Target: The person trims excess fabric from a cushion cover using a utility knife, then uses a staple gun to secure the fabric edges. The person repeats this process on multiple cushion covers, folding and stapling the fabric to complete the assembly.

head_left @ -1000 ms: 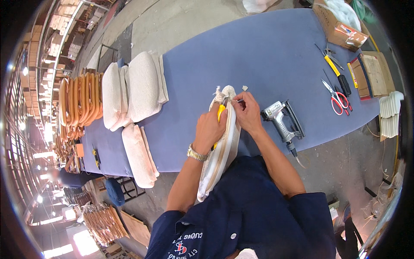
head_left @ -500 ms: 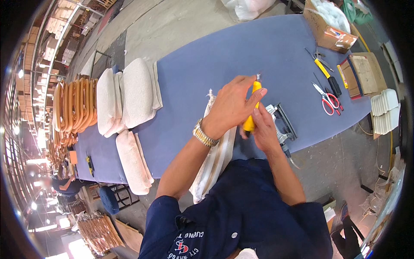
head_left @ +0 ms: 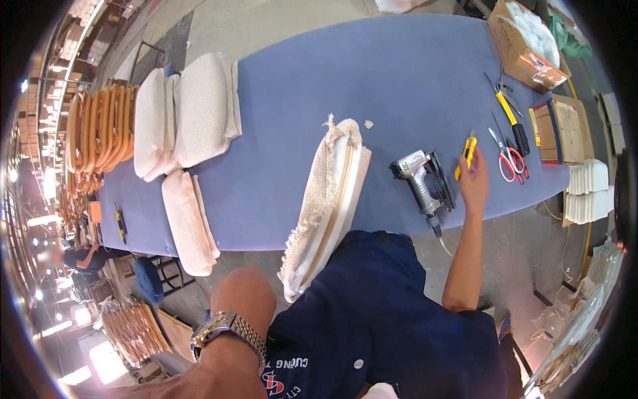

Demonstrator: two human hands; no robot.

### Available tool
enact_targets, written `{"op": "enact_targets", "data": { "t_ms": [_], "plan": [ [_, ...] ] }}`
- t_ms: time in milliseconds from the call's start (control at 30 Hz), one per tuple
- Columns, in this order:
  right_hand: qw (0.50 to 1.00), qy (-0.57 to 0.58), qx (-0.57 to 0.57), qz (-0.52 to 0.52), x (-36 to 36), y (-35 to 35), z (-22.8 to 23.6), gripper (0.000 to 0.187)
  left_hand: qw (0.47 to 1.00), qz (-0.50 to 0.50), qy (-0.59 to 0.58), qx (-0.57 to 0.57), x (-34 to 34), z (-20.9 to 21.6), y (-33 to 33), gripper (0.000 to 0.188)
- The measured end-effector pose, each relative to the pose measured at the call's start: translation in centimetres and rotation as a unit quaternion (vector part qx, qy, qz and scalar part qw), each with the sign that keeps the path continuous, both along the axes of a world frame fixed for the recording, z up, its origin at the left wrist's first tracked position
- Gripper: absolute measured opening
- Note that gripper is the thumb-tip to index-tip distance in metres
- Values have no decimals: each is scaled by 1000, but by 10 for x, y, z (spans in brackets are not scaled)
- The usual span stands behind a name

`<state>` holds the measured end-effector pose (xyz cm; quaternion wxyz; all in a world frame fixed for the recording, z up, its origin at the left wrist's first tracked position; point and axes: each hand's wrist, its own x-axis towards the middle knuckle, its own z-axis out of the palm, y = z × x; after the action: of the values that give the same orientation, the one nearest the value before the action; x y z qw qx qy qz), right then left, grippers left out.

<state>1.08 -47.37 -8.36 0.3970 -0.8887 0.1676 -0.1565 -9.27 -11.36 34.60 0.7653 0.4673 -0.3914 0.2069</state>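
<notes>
My right hand [head_left: 473,185] is closed around a yellow utility knife [head_left: 469,154], low over the right part of the table and close to the red-handled scissors [head_left: 506,155]. Left of that hand lies a silver staple gun [head_left: 419,181] with a hose at its grip. A long cream fabric-covered pad [head_left: 325,206], edge-on with a frayed flap and a brown strip along its side, leans at the table's front edge against my body. Beyond its tip rests a small pale scrap [head_left: 368,124]. My left hand [head_left: 244,292] is lowered left of the pad, its fingers hidden.
Folded cream padded pieces [head_left: 206,110] lie on the left of the blue table [head_left: 286,100], by stacked curved wooden parts [head_left: 100,133]. A yellow-and-black screwdriver [head_left: 508,120], pliers and cardboard boxes [head_left: 565,130] line the right end. A blue stool [head_left: 149,279] stands near front left.
My hands have parted. The right one has carried the knife rightward past the staple gun; the left has dropped toward my body. The pad's top and the scrap are now uncovered.
</notes>
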Motion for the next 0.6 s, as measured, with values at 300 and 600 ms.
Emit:
{"op": "enact_targets", "data": {
  "t_ms": [300, 600],
  "plan": [
    [937, -57, 162, 303, 46, 143, 106, 49, 999, 45, 1, 29, -8, -17, 10, 76],
    [860, 65, 121, 492, 96, 193, 116, 41, 994, 98, 6, 50, -7, -31, 22, 73]
  ]
}}
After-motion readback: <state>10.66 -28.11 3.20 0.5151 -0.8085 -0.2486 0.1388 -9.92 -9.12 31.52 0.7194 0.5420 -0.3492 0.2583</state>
